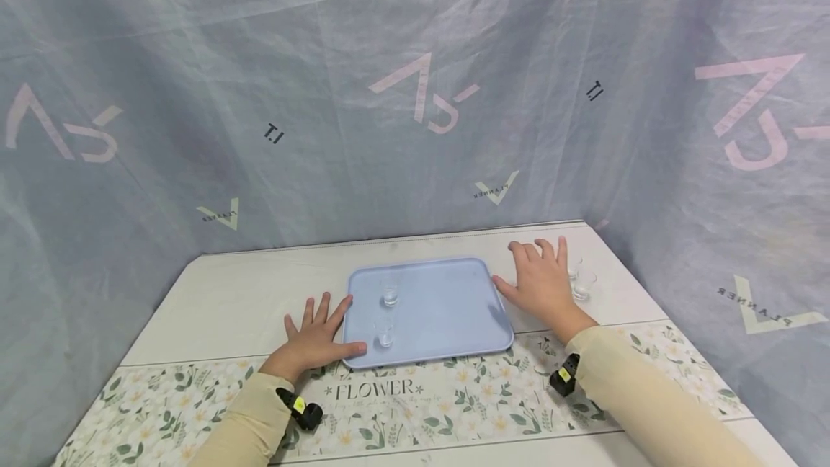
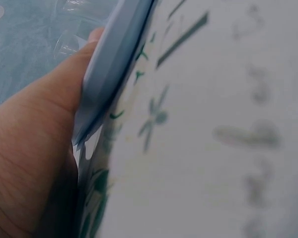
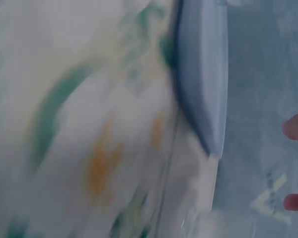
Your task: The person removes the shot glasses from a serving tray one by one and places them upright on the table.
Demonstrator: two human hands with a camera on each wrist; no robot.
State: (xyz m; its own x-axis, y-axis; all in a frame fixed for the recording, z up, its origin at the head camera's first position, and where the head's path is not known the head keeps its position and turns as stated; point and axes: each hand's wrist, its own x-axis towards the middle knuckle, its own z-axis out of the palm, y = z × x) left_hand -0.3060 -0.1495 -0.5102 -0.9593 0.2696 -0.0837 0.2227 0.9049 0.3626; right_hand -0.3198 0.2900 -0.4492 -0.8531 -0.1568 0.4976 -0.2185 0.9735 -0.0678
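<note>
A light blue tray (image 1: pixel 447 312) lies on the table with two small clear glasses on its left half, a rear glass (image 1: pixel 390 297) and a front glass (image 1: pixel 385 339). At the tray's left end is my left hand (image 1: pixel 311 343), fingers spread, index fingertip by the left rim and thumb over the front left corner. The left wrist view has that thumb (image 2: pixel 64 79) against the tray's side wall. My right hand (image 1: pixel 541 283) is just right of the tray, fingers apart and slightly bent, thumb close to the right rim. Clear glasses (image 1: pixel 583 285) stand beyond it, partly hidden.
A white table cover (image 1: pixel 253 287) with a floral band (image 1: pixel 194 398) lettered "FLOWER" lies underneath. Grey-blue printed curtains (image 1: pixel 311 92) hang behind and on both sides. Each wrist wears a black strap with a small camera (image 1: pixel 308 415).
</note>
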